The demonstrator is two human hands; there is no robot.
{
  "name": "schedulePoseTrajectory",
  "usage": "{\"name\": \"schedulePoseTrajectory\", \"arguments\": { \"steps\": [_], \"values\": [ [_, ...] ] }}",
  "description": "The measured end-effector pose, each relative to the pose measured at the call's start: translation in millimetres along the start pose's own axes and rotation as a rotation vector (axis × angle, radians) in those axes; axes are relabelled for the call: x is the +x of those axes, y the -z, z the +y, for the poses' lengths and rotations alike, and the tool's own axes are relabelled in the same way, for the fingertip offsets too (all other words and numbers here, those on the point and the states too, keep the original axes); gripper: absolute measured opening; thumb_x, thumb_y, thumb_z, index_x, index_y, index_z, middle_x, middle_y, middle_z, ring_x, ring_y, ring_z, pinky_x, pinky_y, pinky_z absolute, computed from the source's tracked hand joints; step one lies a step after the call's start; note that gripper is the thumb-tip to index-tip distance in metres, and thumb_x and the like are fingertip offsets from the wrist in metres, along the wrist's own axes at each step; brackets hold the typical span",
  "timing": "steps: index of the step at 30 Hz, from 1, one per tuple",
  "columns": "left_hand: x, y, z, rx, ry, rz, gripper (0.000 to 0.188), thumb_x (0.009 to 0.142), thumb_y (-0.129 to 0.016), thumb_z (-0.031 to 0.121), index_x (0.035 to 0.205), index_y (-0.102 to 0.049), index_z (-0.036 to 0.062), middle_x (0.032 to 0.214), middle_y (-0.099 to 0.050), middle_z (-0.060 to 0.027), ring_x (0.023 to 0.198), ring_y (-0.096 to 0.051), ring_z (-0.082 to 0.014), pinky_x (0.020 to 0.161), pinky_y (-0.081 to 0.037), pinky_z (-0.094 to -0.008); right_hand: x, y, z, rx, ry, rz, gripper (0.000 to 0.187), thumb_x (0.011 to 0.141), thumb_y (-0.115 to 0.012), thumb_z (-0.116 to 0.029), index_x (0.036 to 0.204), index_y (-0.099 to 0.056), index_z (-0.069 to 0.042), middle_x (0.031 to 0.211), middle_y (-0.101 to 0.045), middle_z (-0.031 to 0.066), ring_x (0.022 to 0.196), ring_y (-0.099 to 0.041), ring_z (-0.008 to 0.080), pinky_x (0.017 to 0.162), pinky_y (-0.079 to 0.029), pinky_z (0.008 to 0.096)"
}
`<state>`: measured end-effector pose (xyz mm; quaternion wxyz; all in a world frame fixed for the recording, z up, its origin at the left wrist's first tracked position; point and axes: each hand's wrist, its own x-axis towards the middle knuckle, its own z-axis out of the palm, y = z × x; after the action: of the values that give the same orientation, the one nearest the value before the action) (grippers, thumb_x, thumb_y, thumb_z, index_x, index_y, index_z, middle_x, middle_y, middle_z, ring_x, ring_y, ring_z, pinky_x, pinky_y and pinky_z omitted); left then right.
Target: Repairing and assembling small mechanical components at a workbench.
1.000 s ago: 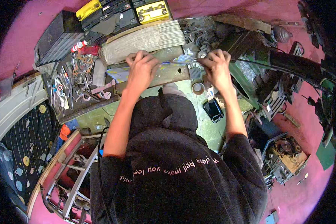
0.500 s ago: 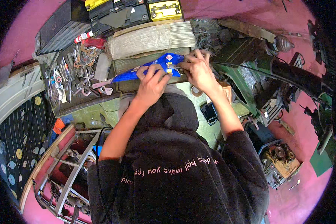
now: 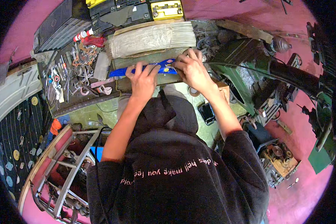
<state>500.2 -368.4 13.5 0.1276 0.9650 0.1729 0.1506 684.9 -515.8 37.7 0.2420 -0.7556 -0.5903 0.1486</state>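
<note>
Between the left hand [image 3: 142, 76] and right hand [image 3: 192, 71], which sit apart, both gripping it, spans a blue panel [image 3: 161, 67], one end reaching beyond the left fingers. Probably light, thin, smooth and slippery; its edges seem the safest hold.

At upper centre are one left hand [image 3: 142, 79] and one right hand [image 3: 192, 70], two hands in all, one blue piece [image 3: 119, 71] and one wrapped bundle of rods [image 3: 142, 40]. Along the top edge, two yellow cases [image 3: 167, 10]; right of centre, one black box [image 3: 206, 113]. The tools [image 3: 56, 78] at upper left overlap beyond counting.
</note>
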Motion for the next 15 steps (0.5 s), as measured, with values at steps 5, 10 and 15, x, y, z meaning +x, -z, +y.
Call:
{"name": "schedulePoseTrajectory", "arguments": {
  "steps": [5,10,15],
  "values": [
    [-3.4,2.6,-5.4,0.059,-0.026,0.024,0.029,0.080,-0.074,0.016,0.108,-0.079,0.0194,0.103,-0.073,0.0044,0.113,-0.059,-0.0207,0.102,-0.031,-0.0513,-13.5,6.2,2.2,0.022,-0.072,0.071,0.026,0.084,-0.076,-0.014,0.110,-0.074,-0.011,0.109,-0.064,0.0073,0.110,-0.056,0.0317,0.100,-0.043,0.0477],
    [-3.3,4.6,-7.1,0.039,-0.033,0.030,0.030,0.080,-0.074,0.015,0.109,-0.079,0.0194,0.104,-0.073,0.0047,0.113,-0.060,-0.0208,0.102,-0.031,-0.0512,-24.8,12.9,5.5,0.014,-0.091,0.040,0.028,0.084,-0.075,-0.011,0.112,-0.074,-0.009,0.104,-0.067,0.0067,0.105,-0.059,0.0303,0.096,-0.049,0.0432],
    [-3.3,5.2,-5.2,-0.019,-0.053,0.020,0.033,0.078,-0.075,0.014,0.111,-0.079,0.0183,0.107,-0.074,0.0048,0.113,-0.060,-0.0205,0.102,-0.031,-0.0504,-18.5,7.1,0.4,0.060,-0.045,0.078,0.027,0.084,-0.076,-0.014,0.110,-0.077,-0.008,0.099,-0.068,0.0066,0.100,-0.059,0.0299,0.094,-0.050,0.0431]
  ]
}}
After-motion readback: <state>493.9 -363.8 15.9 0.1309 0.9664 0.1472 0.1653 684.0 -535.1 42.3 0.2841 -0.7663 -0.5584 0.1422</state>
